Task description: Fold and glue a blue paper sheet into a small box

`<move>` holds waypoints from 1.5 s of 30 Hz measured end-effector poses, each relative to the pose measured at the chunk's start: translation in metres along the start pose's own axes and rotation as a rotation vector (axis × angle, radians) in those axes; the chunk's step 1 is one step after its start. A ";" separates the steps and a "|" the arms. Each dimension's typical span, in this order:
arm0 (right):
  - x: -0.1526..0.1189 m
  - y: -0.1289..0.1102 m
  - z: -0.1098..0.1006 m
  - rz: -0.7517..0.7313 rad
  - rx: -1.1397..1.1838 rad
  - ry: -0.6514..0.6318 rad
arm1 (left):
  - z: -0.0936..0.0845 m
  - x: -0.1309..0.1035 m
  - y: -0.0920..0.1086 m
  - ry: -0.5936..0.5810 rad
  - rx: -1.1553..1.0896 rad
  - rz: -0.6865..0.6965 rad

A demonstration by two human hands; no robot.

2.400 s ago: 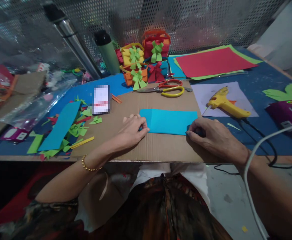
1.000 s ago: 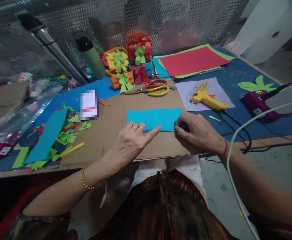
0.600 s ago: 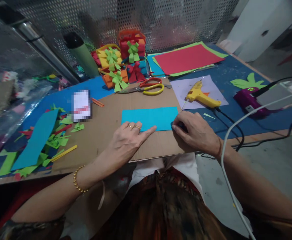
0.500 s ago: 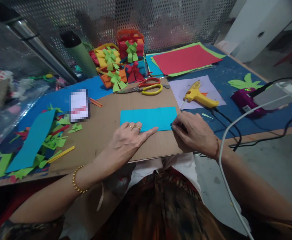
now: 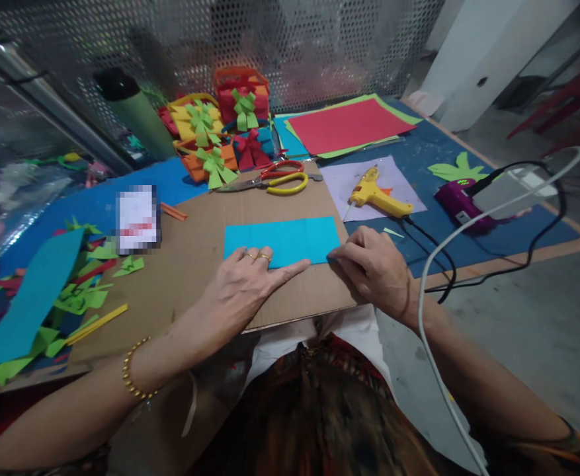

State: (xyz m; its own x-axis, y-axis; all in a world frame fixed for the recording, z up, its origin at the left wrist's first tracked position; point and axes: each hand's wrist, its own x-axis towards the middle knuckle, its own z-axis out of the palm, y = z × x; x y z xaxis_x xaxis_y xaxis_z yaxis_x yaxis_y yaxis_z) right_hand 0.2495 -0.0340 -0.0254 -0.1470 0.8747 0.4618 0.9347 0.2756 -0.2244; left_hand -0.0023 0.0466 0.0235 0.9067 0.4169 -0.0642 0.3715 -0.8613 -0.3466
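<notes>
Blue paper (image 5: pixel 284 239) lies between both hands — left hand (image 5: pixel 244 285) flat, right hand (image 5: pixel 372 268) pinching its corner.

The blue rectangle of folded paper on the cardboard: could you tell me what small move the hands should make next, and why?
Probably run the left hand along the near edge of the blue rectangle of folded paper to sharpen the crease. Its forefinger already lies flat along that edge, the right hand pins the right corner, and the paper lies flat on the brown cardboard sheet.
</notes>
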 end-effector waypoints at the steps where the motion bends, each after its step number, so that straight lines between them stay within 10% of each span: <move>1: -0.002 -0.001 -0.002 -0.035 -0.063 0.012 | 0.000 0.000 0.000 -0.002 -0.006 -0.007; 12: -0.021 -0.007 -0.016 -0.106 -0.371 0.023 | -0.009 0.007 0.002 -0.078 -0.041 -0.003; 31: -0.023 -0.040 -0.004 -0.089 -0.261 -0.013 | -0.015 0.010 0.007 -0.169 0.010 -0.059; 38: -0.020 -0.045 -0.025 -0.037 -0.452 0.003 | -0.008 0.009 0.005 -0.053 -0.034 -0.049; 45: -0.003 -0.053 0.001 -0.154 -0.127 -0.037 | -0.009 0.006 0.008 -0.031 -0.098 -0.041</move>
State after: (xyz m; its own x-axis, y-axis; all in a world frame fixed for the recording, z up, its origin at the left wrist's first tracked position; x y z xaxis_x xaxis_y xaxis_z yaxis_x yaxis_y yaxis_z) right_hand 0.2000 -0.0511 -0.0162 -0.3006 0.8412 0.4495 0.9334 0.3562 -0.0423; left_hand 0.0084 0.0394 0.0282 0.8844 0.4595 -0.0817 0.4269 -0.8672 -0.2565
